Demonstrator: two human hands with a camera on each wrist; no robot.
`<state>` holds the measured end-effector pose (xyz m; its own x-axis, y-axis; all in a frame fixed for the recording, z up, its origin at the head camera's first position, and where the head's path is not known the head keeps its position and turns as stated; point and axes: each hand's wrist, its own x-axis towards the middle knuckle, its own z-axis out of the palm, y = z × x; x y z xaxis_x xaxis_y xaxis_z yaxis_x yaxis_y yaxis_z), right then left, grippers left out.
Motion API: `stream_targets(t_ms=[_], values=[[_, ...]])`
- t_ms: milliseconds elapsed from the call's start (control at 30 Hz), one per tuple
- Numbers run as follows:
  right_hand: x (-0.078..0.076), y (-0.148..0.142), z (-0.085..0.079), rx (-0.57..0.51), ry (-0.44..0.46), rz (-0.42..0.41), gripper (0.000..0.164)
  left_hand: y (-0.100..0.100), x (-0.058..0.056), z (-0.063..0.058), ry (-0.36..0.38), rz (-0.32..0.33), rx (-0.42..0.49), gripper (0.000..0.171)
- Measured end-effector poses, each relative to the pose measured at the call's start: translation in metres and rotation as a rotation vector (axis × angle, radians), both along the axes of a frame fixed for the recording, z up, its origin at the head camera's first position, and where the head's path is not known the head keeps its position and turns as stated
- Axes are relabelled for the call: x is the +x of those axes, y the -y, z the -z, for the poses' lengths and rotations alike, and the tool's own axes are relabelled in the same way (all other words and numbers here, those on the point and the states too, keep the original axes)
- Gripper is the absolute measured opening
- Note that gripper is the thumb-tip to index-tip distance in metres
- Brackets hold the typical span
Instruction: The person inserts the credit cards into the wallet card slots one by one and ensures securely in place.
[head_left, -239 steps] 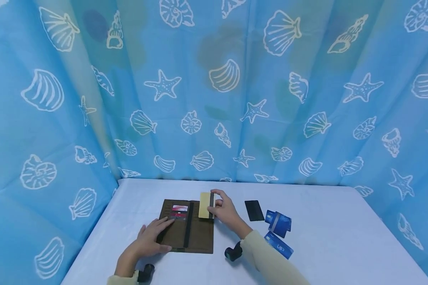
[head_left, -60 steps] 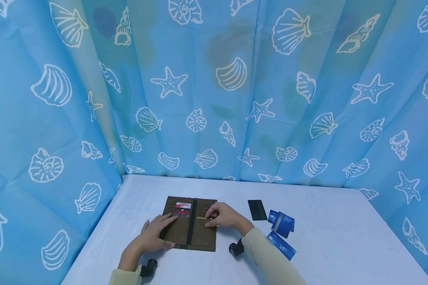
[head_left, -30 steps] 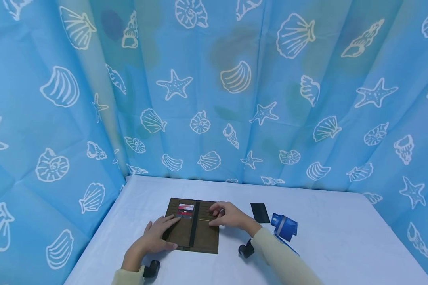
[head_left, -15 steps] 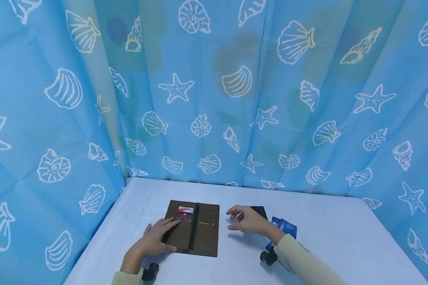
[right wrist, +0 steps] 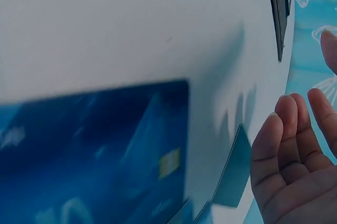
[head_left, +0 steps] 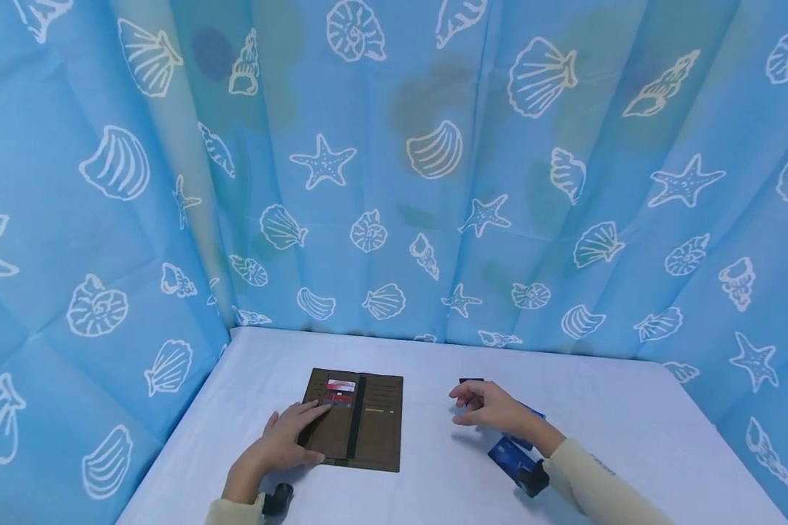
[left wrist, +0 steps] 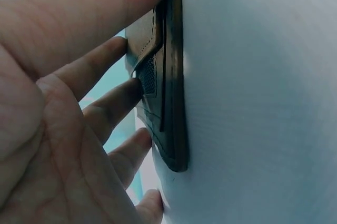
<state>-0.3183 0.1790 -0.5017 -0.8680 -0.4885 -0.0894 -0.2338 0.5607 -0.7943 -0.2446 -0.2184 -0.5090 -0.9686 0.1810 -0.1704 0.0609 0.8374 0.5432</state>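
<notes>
A brown long wallet (head_left: pixel 381 441) lies unfolded on the white table, with red and dark cards (head_left: pixel 340 386) in its left pockets. Only a thin pale edge of the gold card (head_left: pixel 376 410) shows in a right-hand slot. My left hand (head_left: pixel 279 437) rests on the wallet's left edge, fingers spread; the left wrist view shows fingertips against its leather edge (left wrist: pixel 179 103). Loosely bent and holding nothing, my right hand (head_left: pixel 492 407) hovers over the loose cards. It partly covers the black card (head_left: pixel 470 380). Below it lies a blue card (head_left: pixel 511 456), large in the right wrist view.
More blue cards (head_left: pixel 532 412) are partly hidden behind my right hand and wrist. A black wrist camera (head_left: pixel 533 479) overlaps the nearest blue card. The shell-patterned curtain (head_left: pixel 394 182) stands behind the table (head_left: pixel 269 357) and along its sides.
My right hand pushed the gold card down into the wallet's right slot, let go, and moved right to the loose cards. My left hand has stayed on the wallet.
</notes>
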Motion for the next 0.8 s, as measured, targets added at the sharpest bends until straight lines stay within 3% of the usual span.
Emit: stream_targets(t_ms=[367, 800], values=[[0.016, -0.032, -0.004, 0.023, 0.013, 0.075, 0.04, 0.001, 0.0, 0.002, -0.005, -0.001, 0.007, 0.08], [0.027, -0.065, 0.008, 0.017, 0.095, 0.143, 0.043, 0.002, 0.0, 0.003, -0.019, 0.004, 0.013, 0.081]])
